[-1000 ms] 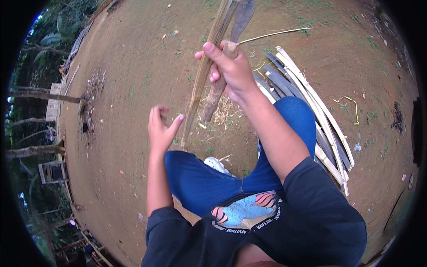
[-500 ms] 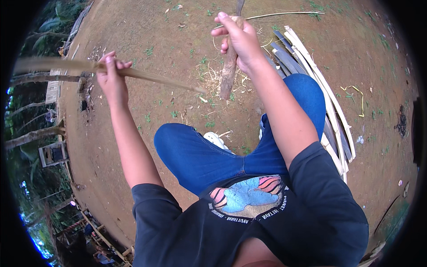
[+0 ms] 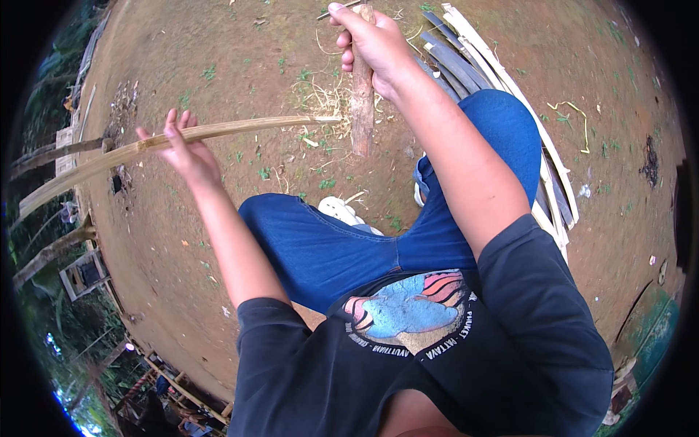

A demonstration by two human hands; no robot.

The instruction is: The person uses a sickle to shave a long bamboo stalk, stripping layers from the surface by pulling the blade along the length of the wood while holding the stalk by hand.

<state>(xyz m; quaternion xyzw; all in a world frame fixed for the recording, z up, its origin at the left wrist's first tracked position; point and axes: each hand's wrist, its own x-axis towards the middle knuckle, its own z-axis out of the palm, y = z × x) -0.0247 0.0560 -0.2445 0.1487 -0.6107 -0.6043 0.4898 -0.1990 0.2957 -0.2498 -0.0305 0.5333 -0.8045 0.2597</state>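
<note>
My left hand (image 3: 188, 156) holds a long pale bamboo strip (image 3: 240, 127) loosely, its fingers partly spread behind the strip and the thumb near its lower edge. A joint in the strip lies beside the fingers. The strip slants up from the far left, and its right end comes close to the wooden handle (image 3: 362, 120) of a knife. My right hand (image 3: 371, 51) is closed round the upper part of that thick handle, which hangs nearly upright. Only a thin dark piece of the blade shows at the top edge.
Pale shavings (image 3: 328, 98) lie on the dirt ground beyond my knees. Split bamboo lengths (image 3: 502, 80) are piled at my right, past my bent knee. White shoes (image 3: 341, 210) show between my legs. Wooden posts (image 3: 54, 255) and plants line the left edge.
My left hand has loosened its fingers on the bamboo strip, whose outer end has swung down and right end has risen toward the handle. My right hand has moved slightly up and left with the knife.
</note>
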